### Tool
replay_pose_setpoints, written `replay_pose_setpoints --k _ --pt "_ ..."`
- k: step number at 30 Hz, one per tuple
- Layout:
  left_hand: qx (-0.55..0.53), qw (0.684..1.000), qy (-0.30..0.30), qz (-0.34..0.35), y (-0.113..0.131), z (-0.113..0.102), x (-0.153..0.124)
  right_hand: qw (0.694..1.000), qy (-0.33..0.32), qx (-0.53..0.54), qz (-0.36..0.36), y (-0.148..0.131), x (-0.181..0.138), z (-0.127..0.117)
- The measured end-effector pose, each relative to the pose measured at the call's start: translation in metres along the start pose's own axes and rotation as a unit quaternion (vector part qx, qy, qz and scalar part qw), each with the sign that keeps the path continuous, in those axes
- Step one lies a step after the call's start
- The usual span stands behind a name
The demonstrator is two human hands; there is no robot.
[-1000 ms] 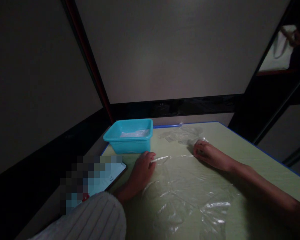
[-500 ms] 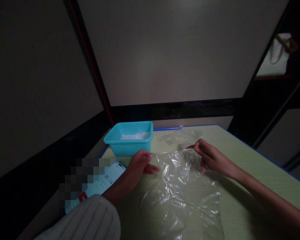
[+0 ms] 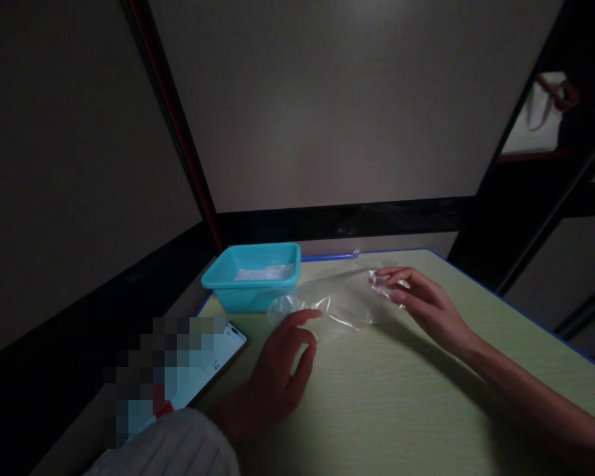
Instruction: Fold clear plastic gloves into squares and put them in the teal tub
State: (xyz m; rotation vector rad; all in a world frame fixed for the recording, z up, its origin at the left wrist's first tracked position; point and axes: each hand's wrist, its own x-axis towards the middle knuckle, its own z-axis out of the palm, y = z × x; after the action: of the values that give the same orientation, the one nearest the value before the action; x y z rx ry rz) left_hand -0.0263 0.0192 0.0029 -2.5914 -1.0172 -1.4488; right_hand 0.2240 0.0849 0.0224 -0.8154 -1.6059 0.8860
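A clear plastic bag (image 3: 334, 301) lies bunched up at the far side of the pale green table (image 3: 401, 396), just right of a turquoise tub (image 3: 250, 284). My right hand (image 3: 421, 301) reaches out with its fingers stretched, the fingertips touching the bag's right end. Nearer to me, my left hand (image 3: 282, 360) hovers over the table with loosely curled, spread fingers. It holds nothing, and its thumb points at the bag's left end. A white ribbed sleeve (image 3: 178, 449) covers my left arm.
The tub holds something white and flat. A phone (image 3: 198, 370) with a lit screen lies at the table's left edge. Grey partition walls with dark frames enclose the table at the back and left. The table's blue-edged right side runs diagonally.
The bag was spread flat, then lifted by its far edge with both hands. Now it is bunched at the back of the table, and my left hand has let go and drawn back.
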Motion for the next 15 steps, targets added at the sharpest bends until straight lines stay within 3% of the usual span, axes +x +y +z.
replay_pose_setpoints --k 4,7,10,15 --pt "0.058 0.996 -0.063 0.031 0.003 0.005 -0.005 0.987 0.083 0.03 0.134 0.004 0.003 -0.001" --pt "0.084 0.988 -0.132 0.016 0.007 0.007 -0.007 0.979 0.072 -0.032 0.19 0.009 0.004 -0.004" --pt "0.106 0.979 -0.166 0.053 0.013 0.008 -0.009 0.976 0.027 -0.098 0.194 0.016 0.004 -0.008" --pt "0.126 0.965 -0.167 0.158 0.02 0.01 -0.013 0.973 -0.007 -0.182 0.143 0.028 0.005 -0.012"
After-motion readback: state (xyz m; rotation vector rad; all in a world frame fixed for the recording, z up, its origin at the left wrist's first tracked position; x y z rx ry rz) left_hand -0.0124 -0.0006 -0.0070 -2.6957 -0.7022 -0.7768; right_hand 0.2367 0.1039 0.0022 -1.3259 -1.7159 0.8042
